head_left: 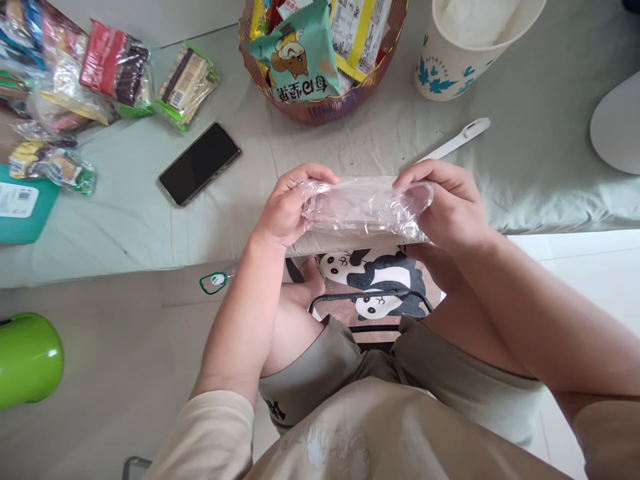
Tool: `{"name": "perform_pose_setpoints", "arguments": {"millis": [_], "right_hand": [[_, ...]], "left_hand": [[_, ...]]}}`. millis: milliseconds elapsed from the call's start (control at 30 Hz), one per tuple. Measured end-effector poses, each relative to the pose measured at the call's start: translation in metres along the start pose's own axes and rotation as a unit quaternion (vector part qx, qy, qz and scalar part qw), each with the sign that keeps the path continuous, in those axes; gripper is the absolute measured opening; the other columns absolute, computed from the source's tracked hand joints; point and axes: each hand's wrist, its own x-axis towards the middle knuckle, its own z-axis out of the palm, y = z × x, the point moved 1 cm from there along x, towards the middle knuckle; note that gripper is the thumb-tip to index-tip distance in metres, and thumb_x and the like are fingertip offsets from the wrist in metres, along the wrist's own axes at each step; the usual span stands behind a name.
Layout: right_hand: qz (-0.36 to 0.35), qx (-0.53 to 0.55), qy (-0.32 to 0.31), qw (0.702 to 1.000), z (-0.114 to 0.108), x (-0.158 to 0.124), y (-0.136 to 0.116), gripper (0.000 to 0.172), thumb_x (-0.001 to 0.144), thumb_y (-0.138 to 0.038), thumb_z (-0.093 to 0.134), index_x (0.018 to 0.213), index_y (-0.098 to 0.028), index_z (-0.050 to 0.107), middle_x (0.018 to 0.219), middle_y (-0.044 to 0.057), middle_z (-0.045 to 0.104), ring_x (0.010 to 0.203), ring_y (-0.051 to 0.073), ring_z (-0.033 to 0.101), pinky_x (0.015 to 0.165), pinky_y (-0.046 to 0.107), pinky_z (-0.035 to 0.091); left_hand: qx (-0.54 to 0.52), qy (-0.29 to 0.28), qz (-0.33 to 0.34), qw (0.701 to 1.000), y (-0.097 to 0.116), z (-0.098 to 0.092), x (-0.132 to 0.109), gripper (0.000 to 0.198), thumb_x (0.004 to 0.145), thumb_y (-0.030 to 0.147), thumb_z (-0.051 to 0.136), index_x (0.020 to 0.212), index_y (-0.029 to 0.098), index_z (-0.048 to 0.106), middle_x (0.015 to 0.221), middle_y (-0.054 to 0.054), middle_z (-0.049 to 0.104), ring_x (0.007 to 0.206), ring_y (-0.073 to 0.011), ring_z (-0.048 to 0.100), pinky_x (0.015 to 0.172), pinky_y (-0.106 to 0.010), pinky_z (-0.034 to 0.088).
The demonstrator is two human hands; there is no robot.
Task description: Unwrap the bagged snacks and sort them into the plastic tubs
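Observation:
A clear plastic bag (363, 203), crinkled and see-through, stretches sideways between my two hands over the front edge of the cloth-covered surface. My left hand (290, 203) grips its left end, thumb and fingers closed on the film. At the opposite end, my right hand (447, 203) pinches the film, and some of its fingers are hidden behind the palm. Whether anything lies inside the bag I cannot make out. Just behind my right hand lies a white, slim handled tool (457, 139), its far end pointing to the upper right.
A black phone (200, 164) lies to the left, near wrapped snacks (117, 67). Behind the bag stands a glassy bowl (320, 113) of snack packets, with a paper cup (445, 73) to its right. A green bin (30, 360) is on the floor, left.

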Motion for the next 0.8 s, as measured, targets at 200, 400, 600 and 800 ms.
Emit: {"name": "perform_pose_setpoints", "arguments": {"millis": [200,400,600,800], "right_hand": [[0.036,-0.051,-0.028,0.998,-0.001,0.002,-0.006,0.028,0.090,-0.031,0.056,0.072,-0.020,0.074,0.072,0.005,0.067,0.066,0.015,0.058,0.058,0.028,0.044],[0.051,-0.184,-0.054,0.980,0.002,0.000,-0.004,0.031,0.071,-0.015,0.081,0.097,-0.023,0.067,0.064,-0.006,0.056,0.048,0.007,0.040,0.044,0.024,0.029],[0.031,-0.046,-0.027,0.998,-0.011,0.004,0.002,0.041,0.076,-0.014,0.074,0.113,-0.026,0.062,0.091,-0.001,0.066,0.064,0.010,0.056,0.055,0.025,0.043],[0.041,0.118,0.044,0.991,-0.007,0.013,-0.008,0.019,0.086,-0.036,0.069,0.098,-0.021,0.067,0.093,0.003,0.070,0.079,0.013,0.066,0.076,0.029,0.055]], "left_hand": [[-0.005,0.014,-0.041,0.999,-0.001,0.000,0.002,0.032,0.090,0.051,0.063,0.080,0.022,0.070,0.082,-0.003,0.071,0.067,-0.0163,0.068,0.056,-0.028,0.058],[0.037,0.015,0.033,0.999,-0.010,0.002,0.003,0.033,0.065,0.025,0.086,0.093,0.024,0.068,0.096,-0.001,0.068,0.074,-0.0123,0.066,0.061,-0.022,0.056],[0.066,0.020,0.068,0.995,-0.016,-0.014,0.010,0.051,0.067,0.032,0.086,0.113,0.030,0.064,0.093,0.000,0.066,0.067,-0.0147,0.069,0.054,-0.025,0.054],[0.159,-0.016,0.121,0.980,-0.013,-0.016,0.010,0.051,0.071,0.038,0.083,0.119,0.030,0.068,0.093,-0.002,0.068,0.083,-0.0206,0.074,0.062,-0.029,0.061]]}}
